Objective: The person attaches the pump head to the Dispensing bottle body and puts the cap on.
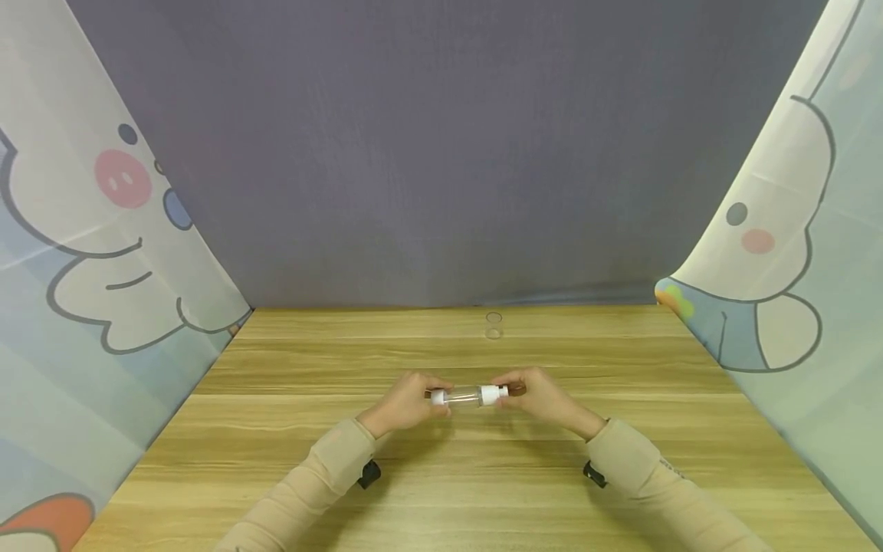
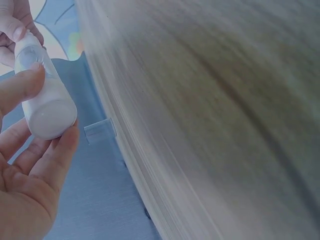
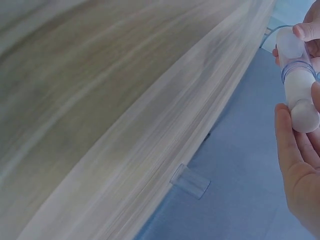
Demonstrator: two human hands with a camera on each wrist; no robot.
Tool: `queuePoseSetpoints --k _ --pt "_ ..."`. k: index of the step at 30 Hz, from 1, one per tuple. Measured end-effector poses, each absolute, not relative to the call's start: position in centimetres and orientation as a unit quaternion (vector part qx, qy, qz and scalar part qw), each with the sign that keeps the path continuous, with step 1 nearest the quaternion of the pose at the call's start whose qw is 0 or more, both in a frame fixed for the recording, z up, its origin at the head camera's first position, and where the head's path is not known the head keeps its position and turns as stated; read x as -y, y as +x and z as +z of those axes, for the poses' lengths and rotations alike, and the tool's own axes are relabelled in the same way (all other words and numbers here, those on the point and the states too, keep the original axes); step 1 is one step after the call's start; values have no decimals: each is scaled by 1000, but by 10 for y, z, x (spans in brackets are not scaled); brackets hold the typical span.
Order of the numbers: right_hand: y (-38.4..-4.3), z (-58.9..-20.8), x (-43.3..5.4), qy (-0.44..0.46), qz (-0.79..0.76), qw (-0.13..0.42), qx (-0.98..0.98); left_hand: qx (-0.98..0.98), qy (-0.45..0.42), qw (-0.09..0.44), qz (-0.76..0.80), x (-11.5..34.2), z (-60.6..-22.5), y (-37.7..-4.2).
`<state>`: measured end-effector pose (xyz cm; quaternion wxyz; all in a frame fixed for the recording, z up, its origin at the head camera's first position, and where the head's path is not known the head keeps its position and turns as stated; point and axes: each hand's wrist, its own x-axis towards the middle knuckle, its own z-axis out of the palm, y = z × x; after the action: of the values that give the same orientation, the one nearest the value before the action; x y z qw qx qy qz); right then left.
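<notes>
The clear pump bottle (image 1: 462, 396) is held sideways above the desk (image 1: 483, 498), its base (image 2: 52, 119) pinched in the left grip (image 1: 409, 401), its white head (image 1: 490, 395) in the right grip (image 1: 543, 395). Both ends are probably best kept in line and squeezed lightly, with the clear cylinder (image 3: 190, 181), standing farther back, left undisturbed.

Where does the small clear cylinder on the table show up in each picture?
Head: the clear cylinder is slightly right of centre, near the far edge of the table.
Left wrist: the clear cylinder is left of centre, below mid-height.
Right wrist: the clear cylinder is below and slightly right of centre.
Shared landmark: the bottle.
</notes>
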<state>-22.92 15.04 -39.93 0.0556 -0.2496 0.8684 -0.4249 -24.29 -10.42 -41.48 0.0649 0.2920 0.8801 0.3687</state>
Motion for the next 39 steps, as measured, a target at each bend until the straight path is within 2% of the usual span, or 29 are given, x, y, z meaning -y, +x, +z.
queuePoseSetpoints --k 7,17,39 --pt "-229 -396 -152 -249 -421 61 -870 -881 291 72 367 104 -412 -241" --pt "-237 -401 -158 -237 -444 111 -857 -886 292 73 354 101 -416 -246" --pt "-240 -404 -155 -234 -439 113 -860 -885 292 65 358 103 -418 -247"
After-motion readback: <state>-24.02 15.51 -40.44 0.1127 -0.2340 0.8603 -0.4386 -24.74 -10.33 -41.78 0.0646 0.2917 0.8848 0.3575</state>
